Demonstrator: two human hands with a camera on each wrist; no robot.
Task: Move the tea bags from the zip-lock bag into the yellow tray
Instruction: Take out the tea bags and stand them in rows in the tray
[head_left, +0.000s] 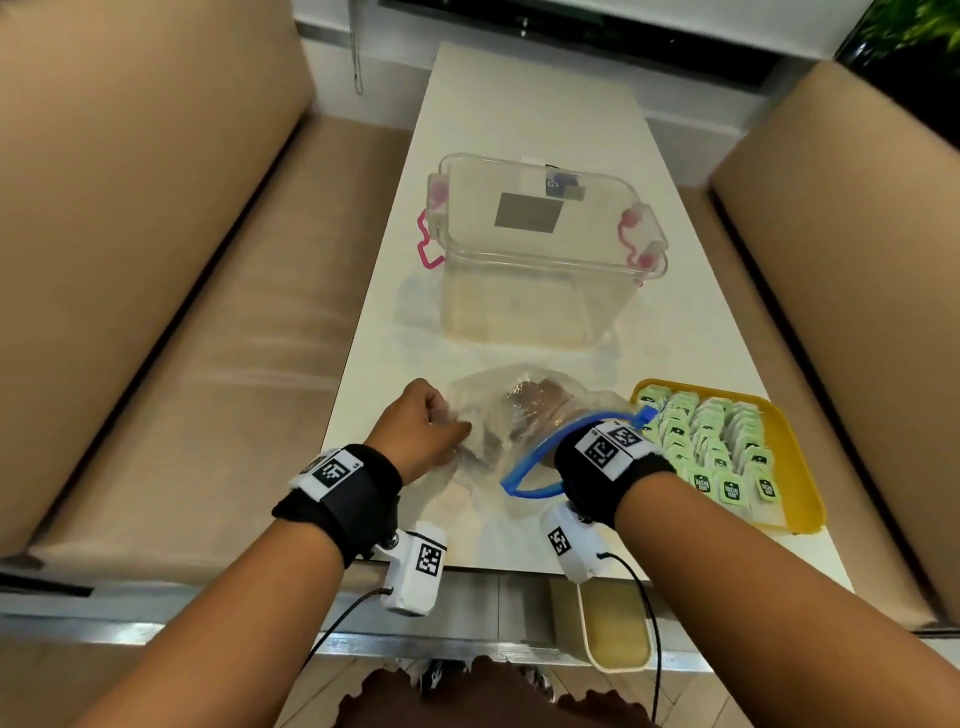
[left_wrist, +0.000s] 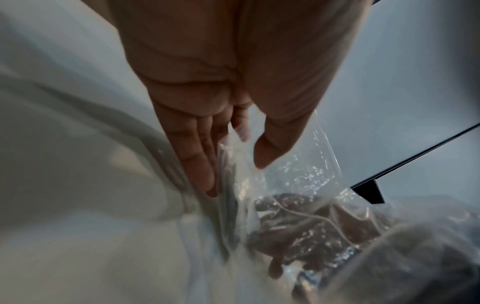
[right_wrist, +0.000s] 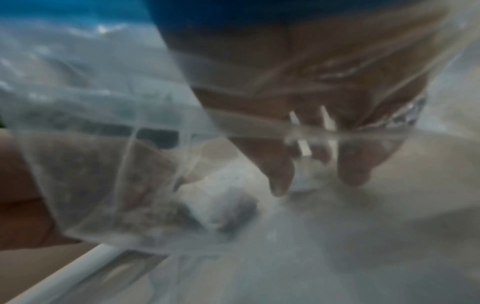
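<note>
A clear zip-lock bag (head_left: 480, 392) with a blue zip strip (head_left: 524, 467) lies on the white table (head_left: 535, 104) near its front edge. My left hand (head_left: 454, 423) pinches the bag's left side between thumb and fingers (left_wrist: 205, 174). My right hand (head_left: 540, 410) is inside the bag up to the wrist. In the blurred right wrist view its fingertips (right_wrist: 280, 183) point down on either side of a small pale thing, and a tea bag (right_wrist: 221, 207) lies beside them. The yellow tray (head_left: 797, 467) at the right holds rows of tea bags (head_left: 717, 441) with green tags.
A clear plastic box (head_left: 540, 249) with pink clips stands behind the zip-lock bag at mid table. Tan cushioned benches (head_left: 156, 260) run along both sides. A cream container (head_left: 618, 629) sits below the table's front edge.
</note>
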